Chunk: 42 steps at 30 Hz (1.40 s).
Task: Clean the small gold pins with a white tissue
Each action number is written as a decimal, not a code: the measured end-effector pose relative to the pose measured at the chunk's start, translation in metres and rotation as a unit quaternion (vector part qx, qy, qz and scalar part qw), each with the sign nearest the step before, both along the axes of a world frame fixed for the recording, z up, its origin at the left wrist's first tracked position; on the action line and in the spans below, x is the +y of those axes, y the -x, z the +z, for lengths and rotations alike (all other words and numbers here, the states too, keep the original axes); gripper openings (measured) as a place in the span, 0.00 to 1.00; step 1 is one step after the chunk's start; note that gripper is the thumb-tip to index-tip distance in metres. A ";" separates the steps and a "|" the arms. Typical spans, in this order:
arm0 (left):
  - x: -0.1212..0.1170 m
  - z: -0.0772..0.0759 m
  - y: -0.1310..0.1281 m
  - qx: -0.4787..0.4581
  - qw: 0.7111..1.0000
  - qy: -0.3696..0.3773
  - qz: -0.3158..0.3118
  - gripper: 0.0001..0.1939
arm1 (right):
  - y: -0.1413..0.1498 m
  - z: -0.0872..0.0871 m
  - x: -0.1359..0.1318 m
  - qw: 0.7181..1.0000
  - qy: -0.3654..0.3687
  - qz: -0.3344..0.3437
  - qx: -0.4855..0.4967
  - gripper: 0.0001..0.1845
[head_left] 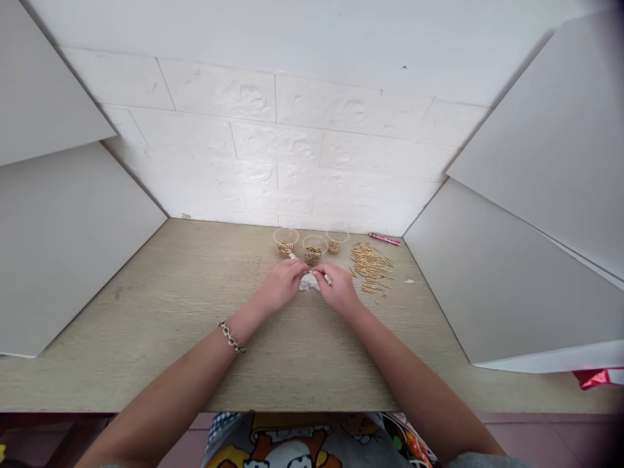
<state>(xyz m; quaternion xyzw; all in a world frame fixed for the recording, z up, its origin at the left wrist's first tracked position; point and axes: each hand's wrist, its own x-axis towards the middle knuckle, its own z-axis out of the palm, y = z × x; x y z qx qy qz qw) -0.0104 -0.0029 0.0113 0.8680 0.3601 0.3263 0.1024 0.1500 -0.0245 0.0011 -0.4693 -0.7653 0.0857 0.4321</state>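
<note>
My left hand (281, 284) and my right hand (336, 286) meet near the middle of the table, fingertips pinched close together. Whatever small piece they hold between them is too small to name. Under the fingertips lies a crumpled white tissue or plastic piece (309, 283). Just beyond my fingers stands a clear plastic cup (314, 252) with small gold-coloured parts. A second clear cup (285, 244) to its left also holds gold pieces. Right of my right hand, a spread of slim gold-coloured sticks (370, 263) lies on the table.
A third clear cup (337, 232) lies tipped, with gold pieces at its mouth. A red pen-like tube (385, 239) rests by the brick-patterned wall (302, 149). Fine brown specks (258, 268) dot the wooden table (185, 279). Grey-white panels (63, 240) flank both sides.
</note>
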 end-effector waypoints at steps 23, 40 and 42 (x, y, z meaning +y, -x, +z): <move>-0.002 0.012 -0.001 -0.001 0.988 0.153 0.015 0.11 | -0.002 -0.001 0.001 0.995 -0.011 0.041 -0.089 0.11; -0.006 0.004 -0.002 0.018 0.999 -0.038 0.021 0.10 | 0.002 0.003 -0.002 0.999 0.033 0.018 -0.009 0.11; -0.007 0.004 -0.002 0.034 0.998 -0.059 0.020 0.10 | 0.004 0.004 -0.003 0.998 0.059 0.017 0.026 0.09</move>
